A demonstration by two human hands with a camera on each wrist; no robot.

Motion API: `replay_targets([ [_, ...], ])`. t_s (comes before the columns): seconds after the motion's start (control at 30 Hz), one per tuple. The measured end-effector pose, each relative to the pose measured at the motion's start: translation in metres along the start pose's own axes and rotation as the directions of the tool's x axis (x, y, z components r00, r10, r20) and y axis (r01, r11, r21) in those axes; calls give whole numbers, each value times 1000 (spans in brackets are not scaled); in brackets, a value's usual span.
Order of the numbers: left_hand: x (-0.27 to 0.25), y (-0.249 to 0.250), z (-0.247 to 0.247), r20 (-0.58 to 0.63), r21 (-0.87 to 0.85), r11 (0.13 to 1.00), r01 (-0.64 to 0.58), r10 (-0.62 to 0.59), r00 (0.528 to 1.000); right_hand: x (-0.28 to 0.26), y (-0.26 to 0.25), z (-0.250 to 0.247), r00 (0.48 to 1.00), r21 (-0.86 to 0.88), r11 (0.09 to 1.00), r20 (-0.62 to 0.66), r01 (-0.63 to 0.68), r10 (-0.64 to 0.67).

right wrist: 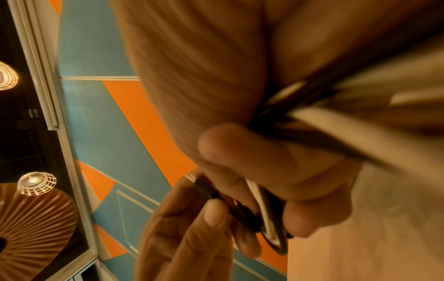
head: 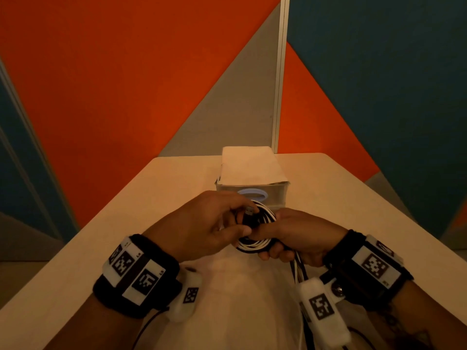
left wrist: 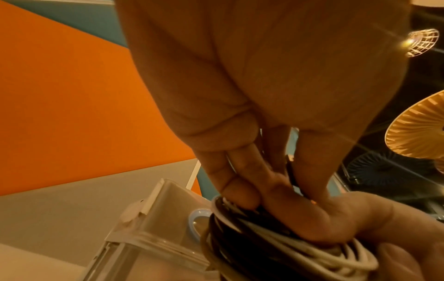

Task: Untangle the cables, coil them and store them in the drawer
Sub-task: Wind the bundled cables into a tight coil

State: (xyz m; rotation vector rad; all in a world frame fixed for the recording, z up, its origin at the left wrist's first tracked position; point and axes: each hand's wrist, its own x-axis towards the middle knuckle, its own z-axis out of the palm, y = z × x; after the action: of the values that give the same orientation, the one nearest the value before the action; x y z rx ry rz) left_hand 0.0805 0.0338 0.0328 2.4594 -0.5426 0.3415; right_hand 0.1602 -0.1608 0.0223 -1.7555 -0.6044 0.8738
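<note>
A coil of black and white cables hangs above the table between both hands, just in front of the drawer box. My right hand grips the coil's near side, and loose cable ends trail down from its palm. My left hand pinches a black cable end with a USB plug at the top of the coil. The left wrist view shows the coil pressed under fingers. In the right wrist view, cable strands pass under the curled fingers.
A small translucent drawer box with a white top and a pale blue oval handle stands on the beige table, its drawer closed. Orange, grey and teal partition walls rise behind the table's far edge.
</note>
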Motion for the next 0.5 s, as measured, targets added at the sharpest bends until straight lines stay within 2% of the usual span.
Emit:
replay_targets([
  [0.1, 2, 1, 0, -2, -56, 997, 57, -57, 998, -1, 0, 3, 1000, -8, 1000, 13, 10, -10],
  [0.17, 5, -1, 1, -32, -29, 999, 35, -36, 999, -1, 1, 4, 1000, -18, 1000, 26, 15, -15],
  [0.27, 5, -6, 0, -94, 247, 964, -102, 129, 987, -3, -1, 4, 999, -34, 999, 32, 17, -16],
  [0.33, 3, -5, 1, -96, 343, 929, -138, 181, 979, -4, -2, 3, 999, -41, 999, 43, 18, -16],
  [0.5, 4, 1, 4, -46, 239, 963, -126, 141, 989, -6, 0, 6, 996, -118, 992, 82, 51, -41],
])
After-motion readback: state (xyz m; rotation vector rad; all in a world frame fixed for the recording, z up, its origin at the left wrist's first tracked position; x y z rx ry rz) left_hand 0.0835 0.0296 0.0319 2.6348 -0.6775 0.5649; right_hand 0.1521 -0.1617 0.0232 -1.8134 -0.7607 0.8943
